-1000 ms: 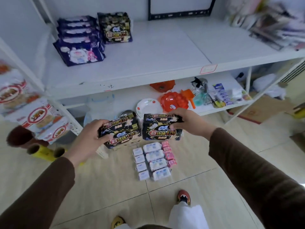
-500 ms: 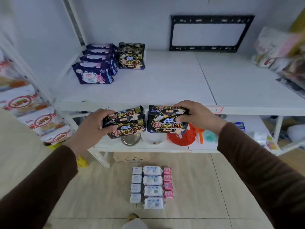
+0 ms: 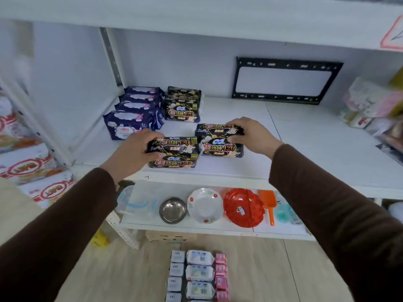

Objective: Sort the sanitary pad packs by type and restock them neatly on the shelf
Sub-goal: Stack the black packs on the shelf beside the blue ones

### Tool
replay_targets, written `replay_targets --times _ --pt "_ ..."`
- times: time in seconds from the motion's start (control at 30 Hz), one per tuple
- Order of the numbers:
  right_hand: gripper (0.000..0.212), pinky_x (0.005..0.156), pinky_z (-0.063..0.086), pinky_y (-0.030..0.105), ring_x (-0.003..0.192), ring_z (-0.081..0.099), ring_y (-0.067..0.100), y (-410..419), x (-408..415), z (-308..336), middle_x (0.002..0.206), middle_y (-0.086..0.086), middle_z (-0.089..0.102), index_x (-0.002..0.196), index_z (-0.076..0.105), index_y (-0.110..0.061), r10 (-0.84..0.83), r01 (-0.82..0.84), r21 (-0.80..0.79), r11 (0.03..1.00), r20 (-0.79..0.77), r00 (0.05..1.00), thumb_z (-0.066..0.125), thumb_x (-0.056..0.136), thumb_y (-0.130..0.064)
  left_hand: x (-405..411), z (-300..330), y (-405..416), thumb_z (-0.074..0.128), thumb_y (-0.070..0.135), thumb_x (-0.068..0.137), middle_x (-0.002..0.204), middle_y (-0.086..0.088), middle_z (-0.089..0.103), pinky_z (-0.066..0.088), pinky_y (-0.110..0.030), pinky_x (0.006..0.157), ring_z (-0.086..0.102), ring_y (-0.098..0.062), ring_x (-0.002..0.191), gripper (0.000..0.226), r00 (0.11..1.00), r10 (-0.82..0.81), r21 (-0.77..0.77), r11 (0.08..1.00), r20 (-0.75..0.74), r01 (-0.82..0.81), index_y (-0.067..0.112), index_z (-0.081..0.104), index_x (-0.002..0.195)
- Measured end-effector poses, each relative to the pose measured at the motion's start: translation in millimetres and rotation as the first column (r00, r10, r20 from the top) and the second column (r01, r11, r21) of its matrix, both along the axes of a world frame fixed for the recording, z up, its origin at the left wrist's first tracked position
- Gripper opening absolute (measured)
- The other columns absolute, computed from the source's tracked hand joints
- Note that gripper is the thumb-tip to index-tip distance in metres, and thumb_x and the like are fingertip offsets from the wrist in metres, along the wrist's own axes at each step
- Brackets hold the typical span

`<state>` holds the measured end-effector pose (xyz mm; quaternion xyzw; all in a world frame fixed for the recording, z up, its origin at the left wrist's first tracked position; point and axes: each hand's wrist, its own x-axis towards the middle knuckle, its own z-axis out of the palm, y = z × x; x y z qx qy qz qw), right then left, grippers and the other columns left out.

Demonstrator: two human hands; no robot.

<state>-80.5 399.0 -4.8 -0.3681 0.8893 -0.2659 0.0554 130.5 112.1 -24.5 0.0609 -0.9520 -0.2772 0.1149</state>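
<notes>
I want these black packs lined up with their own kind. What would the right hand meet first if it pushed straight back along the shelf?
Probably the back wall; the shelved black packs sit left of the right hand.

Two held packs (image 3: 174,151) (image 3: 220,140) side by side at shelf (image 3: 305,149) front — stocked packs (image 3: 183,105) behind-left, dishes (image 3: 205,205) on the shelf below

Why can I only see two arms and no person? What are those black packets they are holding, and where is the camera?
The camera sits on the person's head, looking down, so you only see their arms in brown sleeves. The left hand grips one black sanitary pad pack, and the right hand grips another black pack. Both are over the white shelf. At the back of it sit a matching black stack and a row of purple packs. More small white and pink packs wait on the floor. The shelf below holds bowls and plates.
</notes>
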Motion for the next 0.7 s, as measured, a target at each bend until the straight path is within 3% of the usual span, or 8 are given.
replay_targets --times 0.13,0.33,0.47,0.7 --pt "0.039 0.081 0.038 0.028 0.098 0.053 0.017 -35 -41 4 0.111 0.002 0.057 0.126 0.062 -0.02 0.016 -0.016 -0.005 1.0 -0.006 1.0 0.071 0.089 -0.023 -21 -2 -14 0.074 0.025 0.087 0.115 0.01 0.058 0.051 -0.027 0.085 0.058 -0.009 0.102 0.041 0.997 0.02 0.044 0.999 0.078 -0.023 0.028 0.058 0.125" --pt "0.04 0.087 0.047 0.034 0.101 0.06 0.025 -100 -67 -15 0.114 0.005 0.063 0.124 0.056 -0.016 0.087 -0.084 -0.05 0.995 0.074 0.993 0.071 0.087 -0.019 -56 -11 -3 0.072 0.019 0.088 0.119 0.007 0.057 0.048 -0.026 0.087 0.057 -0.011 0.104 0.043 0.99 0.112 0.078 0.99 0.081 -0.118 0.024 0.058 0.128" --pt "0.043 0.081 0.041 0.029 0.099 0.057 0.022 -138 -79 -20 0.116 0.005 0.059 0.126 0.05 -0.012 0.088 -0.081 -0.06 0.995 0.133 0.987 0.07 0.088 -0.016 -83 -8 -11 0.072 0.023 0.089 0.122 0.004 0.056 0.045 -0.025 0.087 0.057 -0.012 0.104 0.047 0.985 0.148 -0.075 0.987 0.093 -0.142 0.025 0.055 0.133" --pt "0.036 0.097 0.046 0.033 0.108 0.054 0.021 -167 -97 -36 0.123 0.005 0.054 0.117 0.067 -0.023 0.102 -0.098 -0.074 0.992 0.049 0.994 0.071 0.082 -0.028 -112 -8 -25 0.068 0.032 0.091 0.136 0.0 0.055 0.042 -0.04 0.104 0.047 -0.022 0.122 0.059 0.966 0.235 -0.394 0.902 0.106 -0.176 0.028 0.044 0.145"
